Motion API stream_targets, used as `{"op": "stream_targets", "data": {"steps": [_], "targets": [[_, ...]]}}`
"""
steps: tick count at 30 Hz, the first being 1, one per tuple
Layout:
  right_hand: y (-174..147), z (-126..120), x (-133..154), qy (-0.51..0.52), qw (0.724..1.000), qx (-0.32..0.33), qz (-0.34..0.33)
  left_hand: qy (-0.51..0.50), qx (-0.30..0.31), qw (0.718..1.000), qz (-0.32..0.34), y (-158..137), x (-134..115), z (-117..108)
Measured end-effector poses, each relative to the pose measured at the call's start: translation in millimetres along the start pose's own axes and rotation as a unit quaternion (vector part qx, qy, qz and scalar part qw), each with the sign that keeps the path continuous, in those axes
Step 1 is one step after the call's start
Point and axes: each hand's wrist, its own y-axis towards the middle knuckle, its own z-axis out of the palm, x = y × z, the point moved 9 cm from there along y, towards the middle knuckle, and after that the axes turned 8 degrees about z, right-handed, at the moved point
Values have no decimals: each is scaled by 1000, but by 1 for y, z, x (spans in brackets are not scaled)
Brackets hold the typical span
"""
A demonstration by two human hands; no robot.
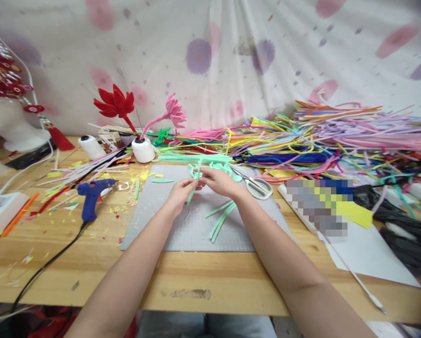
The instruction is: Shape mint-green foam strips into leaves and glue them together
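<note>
Both my hands meet above the grey cutting mat (147, 230). My left hand (183, 191) is closed on a mint-green pipe cleaner (190, 197), whose lower end sticks out below the fingers. My right hand (217, 180) pinches the same piece from the other side, near its upper part. Fingertips hide the place where they touch. Several loose mint-green pipe cleaners (222, 223) lie on the mat under my right forearm. Past my right hand rest the scissors (259, 188) with pale handles. A short green strip (163, 180) lies at the mat's far left.
A blue glue gun (92, 195) with a black cord rests on the left. Behind the mat, red (115, 103) and pink fuzzy flowers (175, 111) stand in a white spool (143, 150). Heaped coloured pipe cleaners (319, 131) line the back right. White paper (369, 253) lies right.
</note>
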Motion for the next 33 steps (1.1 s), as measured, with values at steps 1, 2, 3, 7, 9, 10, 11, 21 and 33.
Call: {"op": "stream_targets", "data": {"steps": [1,2,3,7,9,10,11,21,33], "targets": [[0,-3,-3,-2,999,-25,21,2,-31,999,26,2,-3,-4],[1,-4,-6,-4,998,-49,44,-4,-67,997,48,3,-5,-9],[1,-4,-8,-8,995,-70,65,-20,-102,993,62,4,-5,-14],[1,14,-8,-32,992,-80,93,-145,-175,973,37,6,5,-24],[0,27,-3,-33,994,-68,83,-217,-172,961,-7,7,13,-20],[-1,30,-1,-29,994,-70,79,-247,-170,954,-28,6,16,-17],[-3,32,0,-23,994,-79,76,-271,-169,947,-42,6,18,-15],[9,46,-28,268,955,-65,113,-154,-82,984,29,14,4,-12],[-4,54,-11,520,827,187,101,-115,97,986,65,6,-21,2]]}}
